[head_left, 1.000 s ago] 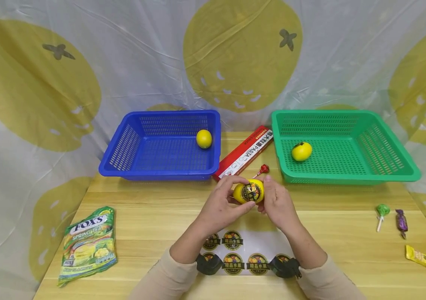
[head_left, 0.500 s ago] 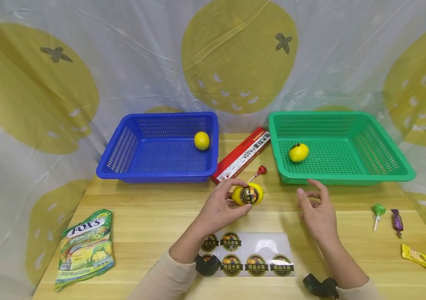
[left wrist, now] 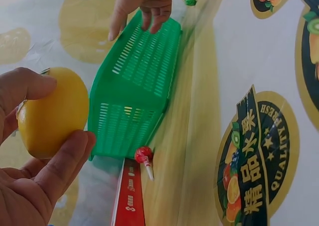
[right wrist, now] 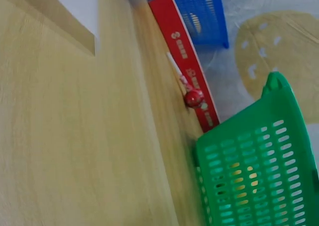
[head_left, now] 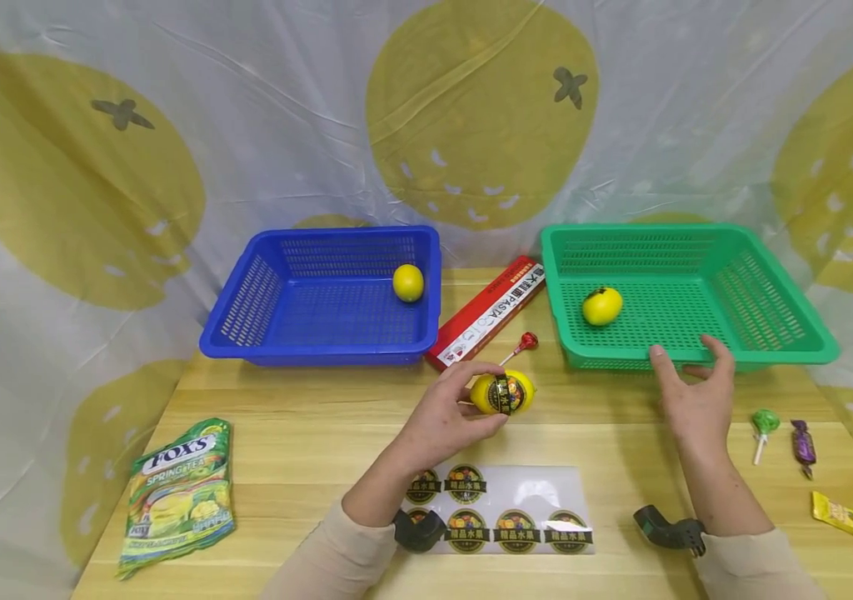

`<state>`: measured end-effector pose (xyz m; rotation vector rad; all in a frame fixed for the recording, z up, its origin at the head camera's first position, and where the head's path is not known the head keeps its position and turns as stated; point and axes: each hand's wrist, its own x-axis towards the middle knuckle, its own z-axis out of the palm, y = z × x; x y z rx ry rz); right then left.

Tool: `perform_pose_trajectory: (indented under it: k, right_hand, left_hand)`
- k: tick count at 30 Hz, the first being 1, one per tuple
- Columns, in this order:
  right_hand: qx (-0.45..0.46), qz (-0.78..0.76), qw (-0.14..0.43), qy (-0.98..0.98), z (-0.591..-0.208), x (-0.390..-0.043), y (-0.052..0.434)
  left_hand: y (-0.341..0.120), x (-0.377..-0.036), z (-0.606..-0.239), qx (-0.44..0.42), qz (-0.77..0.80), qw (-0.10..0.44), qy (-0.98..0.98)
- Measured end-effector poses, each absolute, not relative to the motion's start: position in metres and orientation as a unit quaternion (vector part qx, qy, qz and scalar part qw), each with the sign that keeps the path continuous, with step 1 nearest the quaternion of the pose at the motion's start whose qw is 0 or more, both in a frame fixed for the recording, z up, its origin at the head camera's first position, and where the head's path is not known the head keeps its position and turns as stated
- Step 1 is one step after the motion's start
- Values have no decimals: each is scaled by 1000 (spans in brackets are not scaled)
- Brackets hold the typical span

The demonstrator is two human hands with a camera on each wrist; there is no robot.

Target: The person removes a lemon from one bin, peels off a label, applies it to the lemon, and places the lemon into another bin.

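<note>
Pale curtain cloth printed with big yellow fruits hangs behind a light wooden table (head_left: 306, 433). Above it, the left hand (head_left: 447, 414) grips a stickered lemon (head_left: 502, 392) between thumb and fingers, held just over the table between the two baskets; its long axis lies roughly level, left to right, the label facing the camera. The right hand (head_left: 692, 392) is empty, fingers spread loosely, at the near rim of the green basket (head_left: 771, 354). A sticker sheet (head_left: 539, 492) lies below the hands. A red pasta box (head_left: 488, 312) and red lollipop (head_left: 526, 342) lie beyond the lemon, beside the blue basket (head_left: 321, 346).
</note>
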<state>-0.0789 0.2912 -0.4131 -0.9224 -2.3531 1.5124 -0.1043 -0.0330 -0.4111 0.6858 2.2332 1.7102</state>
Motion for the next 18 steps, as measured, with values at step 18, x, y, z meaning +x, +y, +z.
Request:
perform_pose_trajectory:
  k: [18]
  right_hand:
    - [-316,547,88,-770,-421,-82,295]
  left_hand:
    - [21,-147,-380,296,497,28,815]
